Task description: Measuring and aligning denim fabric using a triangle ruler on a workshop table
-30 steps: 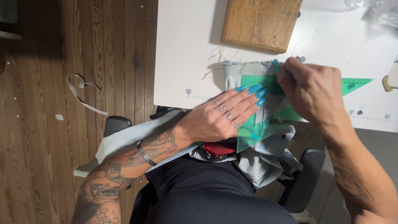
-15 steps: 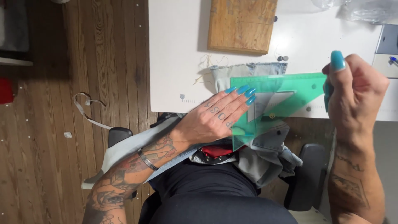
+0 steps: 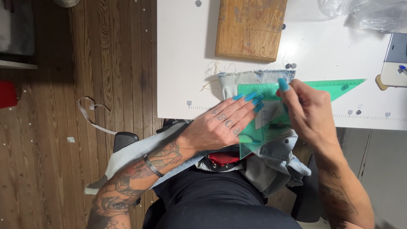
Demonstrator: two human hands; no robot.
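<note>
Down at the near edge of the white table point(image 3: 182, 63), the left hand point(image 3: 220, 125) lies flat with its fingers spread out and pressed on a green see-through triangle ruler point(image 3: 339, 87), pinning it against a piece of pale denim point(image 3: 254, 76). That denim sits on the table's near edge and hangs over it into the person's lap, where more of it bunches up. Just beside the left hand, the right hand point(image 3: 307, 112) rests on the same ruler with its fingers curled and bunched together; whether it pinches something small I cannot tell. One point of the ruler reaches toward the table's right side, another hangs past the near edge. Farther back on the table, just beyond the denim, lies a wooden block point(image 3: 250, 27), and crumpled clear plastic point(image 3: 360, 12) sits at the far right corner.
</note>
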